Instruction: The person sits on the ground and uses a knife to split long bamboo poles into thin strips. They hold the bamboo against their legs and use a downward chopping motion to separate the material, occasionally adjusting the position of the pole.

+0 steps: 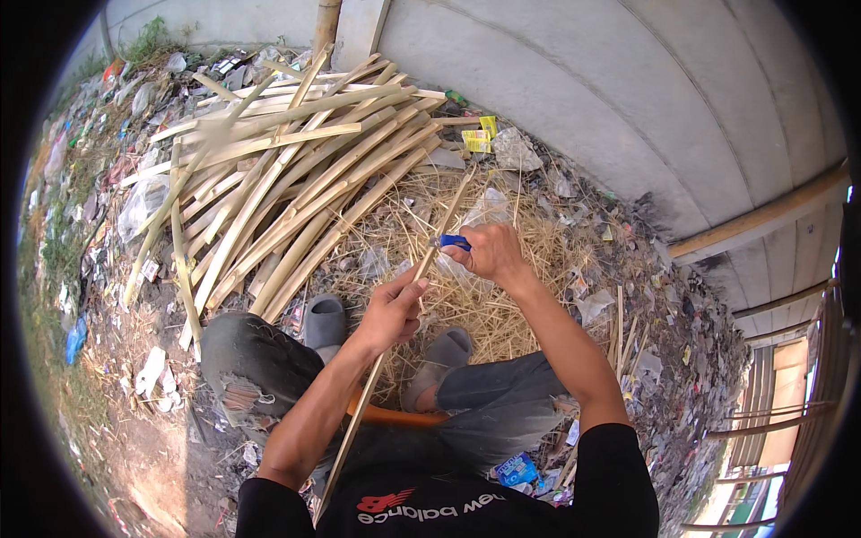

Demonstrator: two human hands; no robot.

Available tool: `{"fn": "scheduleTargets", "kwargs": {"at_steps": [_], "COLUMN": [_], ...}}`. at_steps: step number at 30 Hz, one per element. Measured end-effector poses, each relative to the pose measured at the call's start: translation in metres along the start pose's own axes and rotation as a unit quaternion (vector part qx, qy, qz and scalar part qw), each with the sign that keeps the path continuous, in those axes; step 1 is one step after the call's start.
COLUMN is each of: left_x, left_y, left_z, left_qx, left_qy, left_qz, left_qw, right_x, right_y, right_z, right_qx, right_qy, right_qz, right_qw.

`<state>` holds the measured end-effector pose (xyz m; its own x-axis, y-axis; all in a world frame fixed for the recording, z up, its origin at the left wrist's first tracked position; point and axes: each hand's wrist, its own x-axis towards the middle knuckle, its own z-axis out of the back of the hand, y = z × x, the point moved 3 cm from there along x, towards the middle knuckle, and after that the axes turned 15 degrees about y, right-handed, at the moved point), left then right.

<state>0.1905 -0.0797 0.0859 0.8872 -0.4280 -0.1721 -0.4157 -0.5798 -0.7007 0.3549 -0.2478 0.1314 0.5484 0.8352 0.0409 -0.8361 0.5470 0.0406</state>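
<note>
A long, thin bamboo strip (454, 199) runs slantwise from beside my body up past my knees. My left hand (391, 310) is closed around its middle, thumb lying along it. In my right hand (492, 252), farther up the strip, a blue-handled knife (455, 241) is gripped. Its short metal end meets the strip; most of the blade is too small to make out. Pale bamboo shavings (484, 318) cover the ground beneath my hands and around my grey slippers (448, 351).
A large heap of split bamboo strips (309, 202) lies ahead to the left. A grey wall (583, 90) rises ahead and to the right. Yellow packets (478, 141), a blue packet (517, 470) and other litter are scattered about. An orange seat (395, 415) shows under my legs.
</note>
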Motion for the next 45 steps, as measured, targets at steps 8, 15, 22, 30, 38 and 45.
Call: {"fn": "scheduleTargets", "kwargs": {"at_steps": [8,15,22,30,38,45], "left_x": [-0.025,-0.006,-0.031,-0.011,0.002,-0.020], "left_y": [0.020,0.020,0.041,0.011,0.021,0.026], "left_z": [-0.017,0.004,-0.005,-0.008,0.018,0.005], "left_qx": [-0.046,0.187,0.327,0.251,0.299,0.292], "left_qy": [0.079,-0.029,0.024,-0.069,-0.100,-0.063], "left_qz": [0.018,0.001,-0.081,-0.035,-0.030,0.009], "left_qw": [0.996,0.982,0.941,0.965,0.948,0.954], "right_x": [-0.032,-0.050,-0.073,-0.055,-0.034,-0.054], "right_y": [-0.036,0.071,-0.120,0.061,0.052,-0.118], "right_z": [-0.002,0.030,0.071,0.024,-0.017,0.028], "right_qx": [0.279,0.185,0.109,0.182,0.156,0.184], "right_qy": [-0.184,0.087,-0.019,0.120,0.108,0.008], "right_qz": [-0.189,-0.124,-0.379,-0.089,-0.068,-0.331], "right_qw": [0.923,0.971,0.919,0.972,0.980,0.926]}}
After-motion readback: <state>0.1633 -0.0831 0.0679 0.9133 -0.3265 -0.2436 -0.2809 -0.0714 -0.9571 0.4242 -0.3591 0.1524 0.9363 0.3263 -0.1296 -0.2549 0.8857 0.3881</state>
